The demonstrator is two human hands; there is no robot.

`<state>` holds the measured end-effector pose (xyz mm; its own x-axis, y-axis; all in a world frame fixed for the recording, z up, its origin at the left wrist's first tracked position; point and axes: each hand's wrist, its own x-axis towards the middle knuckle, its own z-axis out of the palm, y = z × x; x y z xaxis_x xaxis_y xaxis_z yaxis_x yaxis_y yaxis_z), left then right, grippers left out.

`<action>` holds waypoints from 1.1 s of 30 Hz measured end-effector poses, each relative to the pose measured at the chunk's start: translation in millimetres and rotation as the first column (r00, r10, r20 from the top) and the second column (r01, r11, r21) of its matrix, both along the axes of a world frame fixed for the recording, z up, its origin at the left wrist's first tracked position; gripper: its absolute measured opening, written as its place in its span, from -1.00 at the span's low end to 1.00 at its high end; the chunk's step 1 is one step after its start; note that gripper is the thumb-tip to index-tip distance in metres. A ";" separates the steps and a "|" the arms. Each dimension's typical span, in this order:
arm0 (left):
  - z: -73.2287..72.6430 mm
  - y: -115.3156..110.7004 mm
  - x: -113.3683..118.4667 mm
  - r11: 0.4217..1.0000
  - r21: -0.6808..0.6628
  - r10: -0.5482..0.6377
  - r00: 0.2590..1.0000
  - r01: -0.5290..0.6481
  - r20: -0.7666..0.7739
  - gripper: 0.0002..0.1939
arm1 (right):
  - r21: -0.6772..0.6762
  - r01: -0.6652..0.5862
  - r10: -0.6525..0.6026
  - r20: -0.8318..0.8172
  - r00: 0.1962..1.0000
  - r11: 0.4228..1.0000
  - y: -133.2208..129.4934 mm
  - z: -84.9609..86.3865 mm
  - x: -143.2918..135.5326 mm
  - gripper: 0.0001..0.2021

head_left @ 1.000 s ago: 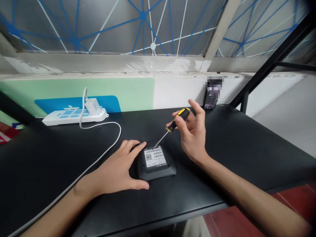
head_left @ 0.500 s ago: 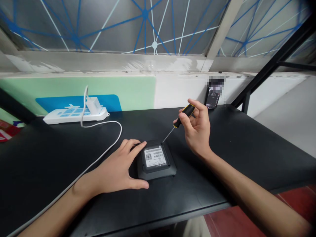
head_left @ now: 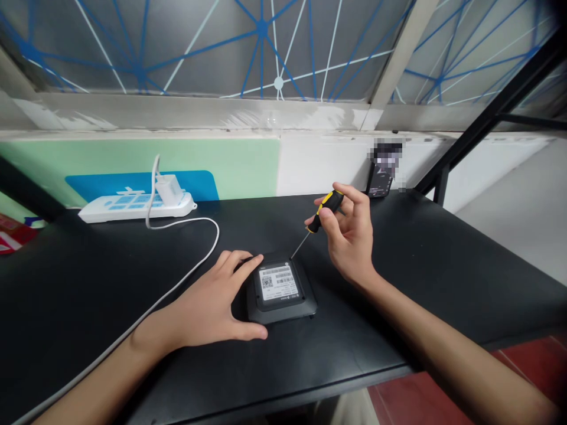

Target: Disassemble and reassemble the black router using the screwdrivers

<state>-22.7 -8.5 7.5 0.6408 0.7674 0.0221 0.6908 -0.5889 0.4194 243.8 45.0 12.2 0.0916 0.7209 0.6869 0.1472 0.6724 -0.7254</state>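
A black square-shaped electronic device (head_left: 279, 308) lies on the table with its labelled side up. Its white label (head_left: 278, 283) carries a QR code and barcodes. My left hand (head_left: 210, 304) grips the device from the left, index finger on the far edge and thumb along the near side. In my right hand (head_left: 352, 239) is a black and yellow screwdriver (head_left: 328, 208), held by its handle between thumb and fingers. The screwdriver slants down to the left, its tip at the device's far right corner. Whether a screw sits under the tip cannot be made out.
A white power strip (head_left: 133, 208) with a plugged-in charger (head_left: 168, 190) lies at the back left of the black table (head_left: 425, 265). From the charger a white cable (head_left: 195, 268) runs past my left forearm. A phone (head_left: 380, 177) leans against the back wall on the right.
The screwdriver handle has turned, showing more yellow, and my right hand has shifted slightly left and down. The tip stays at the same corner. My left hand and the device hold still.
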 end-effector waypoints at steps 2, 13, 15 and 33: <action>-0.6 -0.2 -0.5 1.000 0.003 0.002 1.000 -0.002 0.001 0.08 | 0.010 0.002 -0.002 -0.001 1.000 1.000 1.8 -1.4 -0.2 -0.61; 2.1 0.0 0.5 1.000 -0.016 0.000 1.000 0.000 -0.019 0.10 | 0.025 -0.014 0.015 -0.048 0.999 1.000 -1.1 -1.3 0.3 -0.74; 2.3 0.4 0.8 1.000 -0.019 0.000 1.000 -0.001 -0.022 0.10 | 0.024 -0.037 0.038 -0.051 0.998 0.999 -2.5 -1.7 0.1 -0.74; 0.4 1.1 0.1 0.999 -0.031 0.008 1.000 -0.008 -0.012 0.12 | 0.008 -0.028 0.029 -0.100 0.995 1.000 -1.1 0.7 2.0 -0.76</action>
<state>-22.6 -7.4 7.9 0.6347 0.7727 -0.0090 0.7004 -0.5704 0.4290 245.8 44.0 12.8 0.1396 0.7200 0.6798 0.0552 0.6798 -0.7313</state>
